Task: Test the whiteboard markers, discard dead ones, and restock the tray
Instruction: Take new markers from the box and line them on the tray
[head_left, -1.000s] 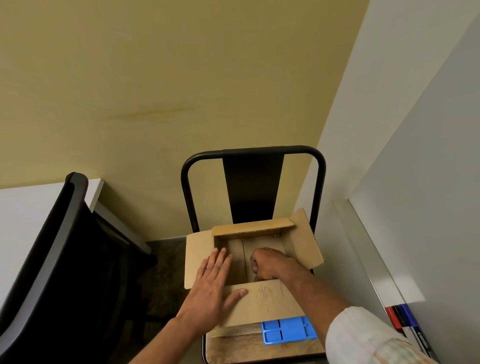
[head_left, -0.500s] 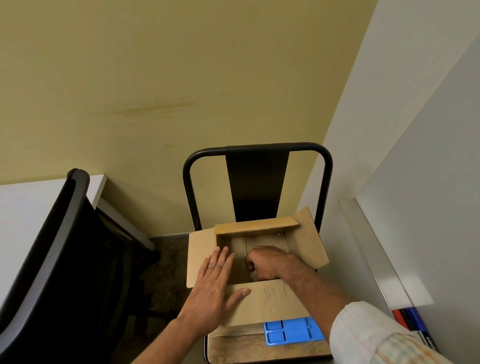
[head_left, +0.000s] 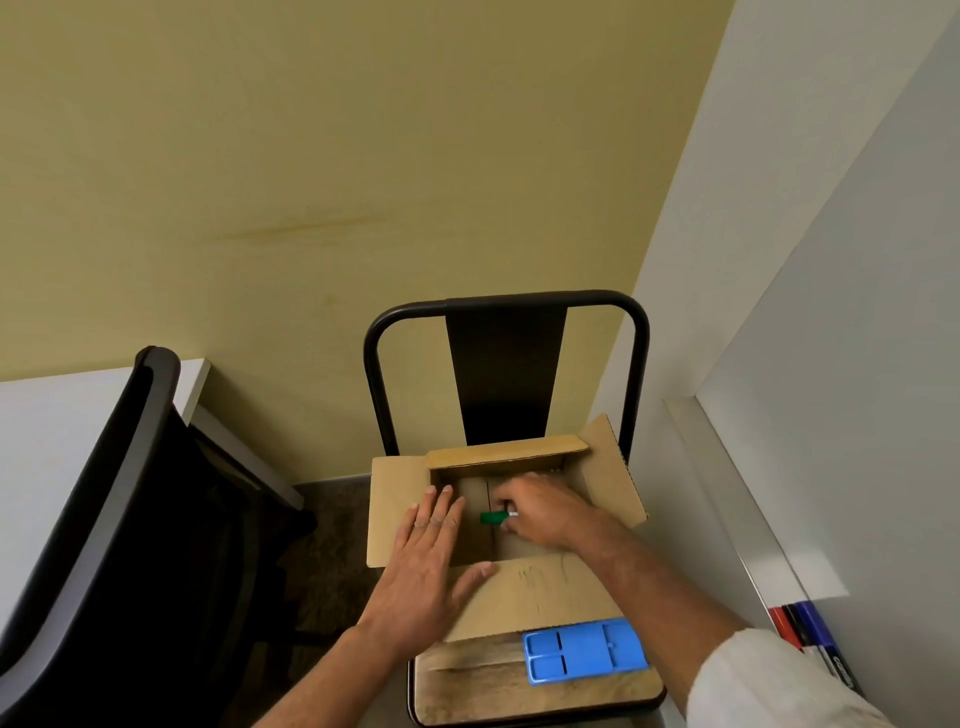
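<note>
A yellow wall (head_left: 311, 156) fills the upper part of the view, and a whiteboard (head_left: 857, 364) runs down the right side. A black office chair (head_left: 104, 519) stands at the left against a white counter (head_left: 47, 441). In the middle is a metal-framed chair (head_left: 506, 364), and an open cardboard box (head_left: 395, 499) sits on its wooden seat (head_left: 493, 686). The left hand (head_left: 426, 566) lies flat with straight fingers over the box's near-left corner, thumb on the near flap, its grip wide and holding nothing. The right hand (head_left: 545, 512) reaches inside the box, its grip curled round a green marker (head_left: 493, 517), whose green end pokes out to the left just above the box floor. A blue plastic piece (head_left: 584, 649) with shallow compartments lies on the seat, just in front of the box. Red, black and blue markers (head_left: 810, 634) rest side by side on the whiteboard's ledge (head_left: 727, 519) at the lower right.
</note>
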